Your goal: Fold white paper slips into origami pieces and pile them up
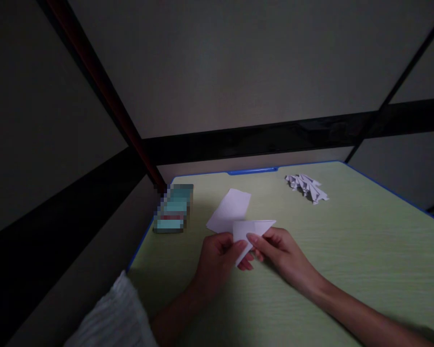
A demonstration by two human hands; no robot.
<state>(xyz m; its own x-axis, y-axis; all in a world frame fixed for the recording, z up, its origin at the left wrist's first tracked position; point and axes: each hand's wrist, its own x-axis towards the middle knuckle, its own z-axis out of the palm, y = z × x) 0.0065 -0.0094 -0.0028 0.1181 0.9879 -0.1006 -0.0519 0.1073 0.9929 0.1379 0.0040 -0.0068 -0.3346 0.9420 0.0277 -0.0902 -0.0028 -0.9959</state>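
Both of my hands hold one folded piece of white paper [244, 230], raised over the near middle of the table. It is creased into a triangular shape, with one point to the right and another downward. My left hand [220, 255] pinches its left side, thumb on top and fingers underneath. My right hand [277, 246] grips the slanted right edge, its thumb pressing on the front face. Just behind the folded piece, a flat white sheet of paper [229, 208] lies on the table, its near edge partly hidden.
The pale green table [347, 250] has a blue rim. Several folded white paper pieces [305, 187] lie in a cluster at the back right. A pixelated phone-like object [174, 208] is at the left edge. A blue strip [253, 171] sits at the back edge, before a panelled wall [253, 72].
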